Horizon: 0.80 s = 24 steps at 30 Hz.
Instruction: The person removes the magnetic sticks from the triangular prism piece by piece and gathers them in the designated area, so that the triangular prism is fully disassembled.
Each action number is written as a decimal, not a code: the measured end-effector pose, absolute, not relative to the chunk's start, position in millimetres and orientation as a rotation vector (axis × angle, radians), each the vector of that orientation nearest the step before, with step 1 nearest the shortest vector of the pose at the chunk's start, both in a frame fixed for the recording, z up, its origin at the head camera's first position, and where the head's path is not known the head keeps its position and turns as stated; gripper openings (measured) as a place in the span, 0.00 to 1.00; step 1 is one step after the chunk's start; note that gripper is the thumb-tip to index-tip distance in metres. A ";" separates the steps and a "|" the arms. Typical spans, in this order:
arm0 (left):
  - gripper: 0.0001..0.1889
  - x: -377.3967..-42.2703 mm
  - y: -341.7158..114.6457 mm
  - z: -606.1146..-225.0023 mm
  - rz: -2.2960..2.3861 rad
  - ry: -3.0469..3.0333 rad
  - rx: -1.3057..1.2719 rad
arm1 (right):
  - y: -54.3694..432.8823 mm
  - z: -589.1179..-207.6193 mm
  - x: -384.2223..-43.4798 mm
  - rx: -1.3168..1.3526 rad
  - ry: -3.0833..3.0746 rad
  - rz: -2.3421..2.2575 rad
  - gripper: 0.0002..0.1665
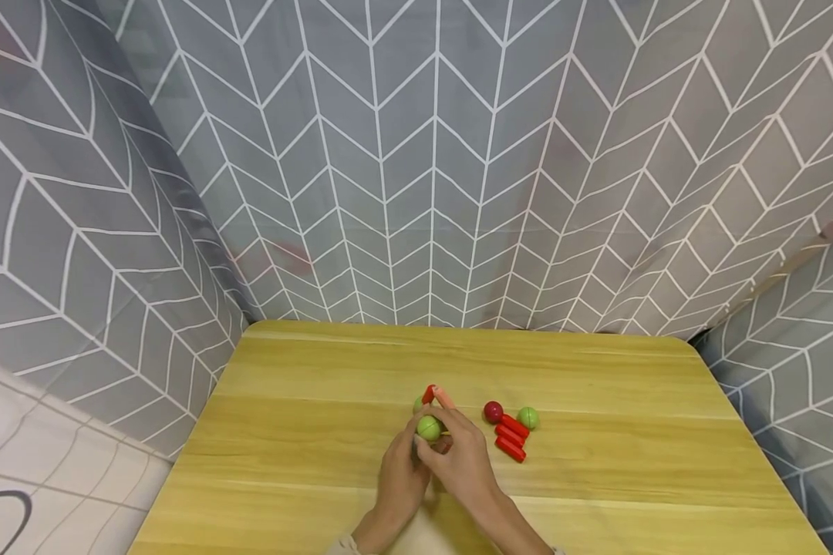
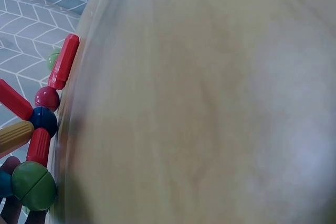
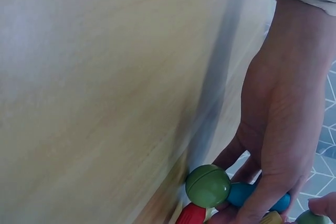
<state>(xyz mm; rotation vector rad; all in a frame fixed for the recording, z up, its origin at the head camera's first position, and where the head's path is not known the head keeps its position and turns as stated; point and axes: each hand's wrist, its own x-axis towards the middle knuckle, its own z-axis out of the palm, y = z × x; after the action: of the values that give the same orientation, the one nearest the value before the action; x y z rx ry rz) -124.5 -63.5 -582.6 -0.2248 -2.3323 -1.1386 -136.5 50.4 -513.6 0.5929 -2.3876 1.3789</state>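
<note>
Both hands are close together over the table's near middle, at a toy construction of balls and rods. My left hand (image 1: 403,470) holds it from the left side. My right hand (image 1: 465,459) curls round a blue rod (image 3: 241,194), which meets a green ball (image 1: 429,428). From that ball runs a red rod (image 2: 38,147) to a dark blue ball (image 2: 44,120), where a yellow rod (image 2: 16,136) and another red rod (image 2: 14,99) also meet. A second green ball (image 3: 312,217) shows beside a fingertip in the right wrist view. Fingers hide the rest of the construction.
Right of the hands lie several loose red rods (image 1: 510,448), a crimson ball (image 1: 493,412) and a green ball (image 1: 527,418). They rest on a wood-grain table (image 1: 632,478). Grey patterned curtains (image 1: 416,154) hang behind it and at both sides.
</note>
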 end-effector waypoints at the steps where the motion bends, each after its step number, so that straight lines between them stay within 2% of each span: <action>1: 0.34 -124.6 -63.5 -582.7 -1.138 -2.332 -0.226 | 50.6 -514.2 -136.5 0.601 -2.373 1.390 0.25; 11: 0.32 -122.6 -64.6 -578.2 -1.263 -2.440 -0.161 | 60.1 -512.3 -133.3 0.554 -2.357 1.504 0.25; 14: 0.32 -122.6 -64.9 -577.1 -1.312 -2.460 -0.124 | 66.1 -513.4 -134.9 0.517 -2.348 1.541 0.28; 24: 0.33 -120.8 -64.1 -574.8 -1.386 -2.497 -0.072 | 92.3 -517.7 -141.2 0.285 -2.426 1.579 0.28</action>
<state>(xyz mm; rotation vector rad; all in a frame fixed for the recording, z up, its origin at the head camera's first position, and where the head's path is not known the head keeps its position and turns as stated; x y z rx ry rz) -120.8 -64.1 -574.8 -0.0718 -2.4973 -1.3861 -141.2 92.3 -517.7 0.2851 -2.4259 1.5787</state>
